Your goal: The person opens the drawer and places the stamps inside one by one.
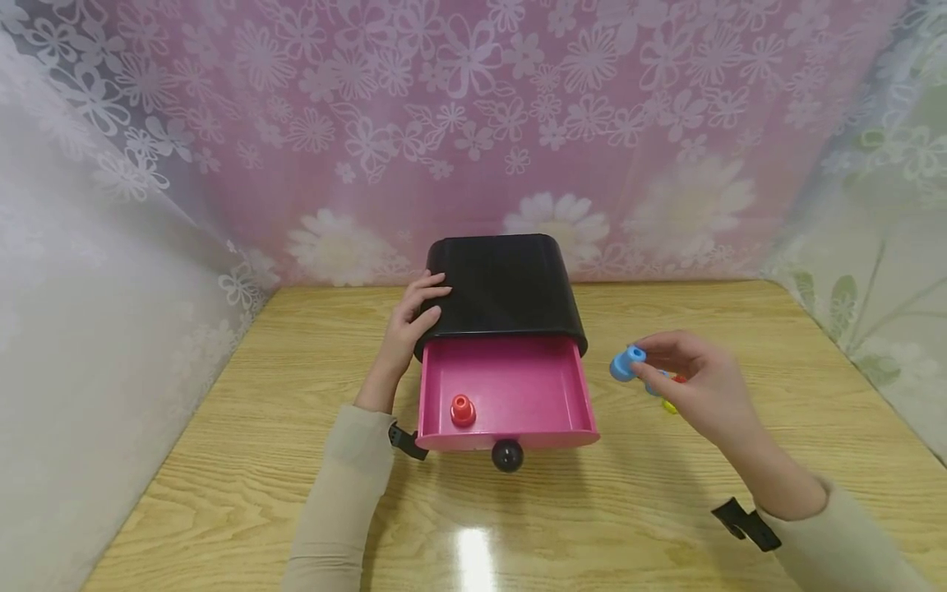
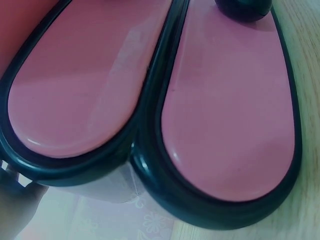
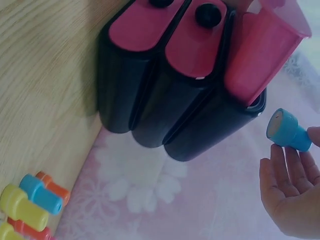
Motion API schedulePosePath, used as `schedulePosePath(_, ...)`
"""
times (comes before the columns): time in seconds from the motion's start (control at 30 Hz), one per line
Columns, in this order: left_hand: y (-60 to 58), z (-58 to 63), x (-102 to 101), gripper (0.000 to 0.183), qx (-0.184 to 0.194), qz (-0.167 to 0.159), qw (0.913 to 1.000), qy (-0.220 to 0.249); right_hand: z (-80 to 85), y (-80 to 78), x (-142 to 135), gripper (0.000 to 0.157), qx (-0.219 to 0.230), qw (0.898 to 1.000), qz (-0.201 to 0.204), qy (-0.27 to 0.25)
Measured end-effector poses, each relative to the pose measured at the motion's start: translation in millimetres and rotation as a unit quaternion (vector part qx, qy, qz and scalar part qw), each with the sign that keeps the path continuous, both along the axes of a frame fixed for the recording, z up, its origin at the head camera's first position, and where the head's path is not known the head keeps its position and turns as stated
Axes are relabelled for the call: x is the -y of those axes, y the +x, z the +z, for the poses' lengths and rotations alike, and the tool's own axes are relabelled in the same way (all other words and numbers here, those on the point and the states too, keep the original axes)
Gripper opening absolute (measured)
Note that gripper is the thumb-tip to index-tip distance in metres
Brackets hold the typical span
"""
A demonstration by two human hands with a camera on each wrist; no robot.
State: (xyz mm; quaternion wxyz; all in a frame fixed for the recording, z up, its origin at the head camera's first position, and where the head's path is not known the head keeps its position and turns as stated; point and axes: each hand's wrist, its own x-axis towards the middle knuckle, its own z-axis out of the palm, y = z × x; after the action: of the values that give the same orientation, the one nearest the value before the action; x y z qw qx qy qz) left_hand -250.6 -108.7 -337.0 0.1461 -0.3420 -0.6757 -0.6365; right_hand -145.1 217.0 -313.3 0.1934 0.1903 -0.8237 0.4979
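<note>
A black mini drawer cabinet (image 1: 499, 284) stands on the table, its top pink drawer (image 1: 518, 382) pulled out by the black knob side. Inside that drawer, at the front left, a red toy stamp (image 1: 463, 410) stands upright. My left hand (image 1: 414, 316) rests with extended fingers on the cabinet's top left edge. To the right of the drawer, my right hand (image 1: 699, 382) pinches a blue toy stamp (image 1: 627, 363) between thumb and fingers, raised above the table. In the right wrist view its pale round face (image 3: 275, 123) shows.
Several more stamps lie on the table to the right, partly behind my right hand in the head view; yellow (image 3: 25, 207), blue (image 3: 41, 194) and orange (image 3: 52, 187) ones show. Two lower drawers (image 2: 227, 110) are closed. Patterned cloth (image 1: 473, 123) hangs behind the table.
</note>
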Motion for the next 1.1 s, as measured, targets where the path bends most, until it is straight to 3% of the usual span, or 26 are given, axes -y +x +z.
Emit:
schedulePosePath(0.27, 0.7, 1.1, 0, 0.03, -0.009, 0.001, 1.0, -0.001, 0.3, 4.2, 13, 0.026, -0.012, 1.0, 0.027, 0.0)
schedulePosePath(0.43, -0.6, -0.2, 1, 0.03, -0.012, 0.001, 0.9999, 0.0, 2.4, 6.4, 23, 0.025, 0.004, 1.0, 0.028, 0.013)
schedulePosePath(0.67, -0.6, -0.2, 1, 0.031, -0.012, -0.001, 0.9999, -0.002, 3.8, 6.1, 37, 0.021, 0.031, 0.998, 0.062, 0.005)
schedulePosePath(0.9, 0.7, 1.3, 0, 0.03, -0.008, 0.002, 1.0, -0.001, 3.3, 3.5, 49, 0.019, 0.061, 0.995, 0.067, 0.036)
schedulePosePath(1.1, -2.0, -1.1, 0, 0.031, -0.008, 0.002, 1.0, 0.003, 1.6, 0.7, 56, 0.018, 0.056, 0.994, 0.078, 0.044)
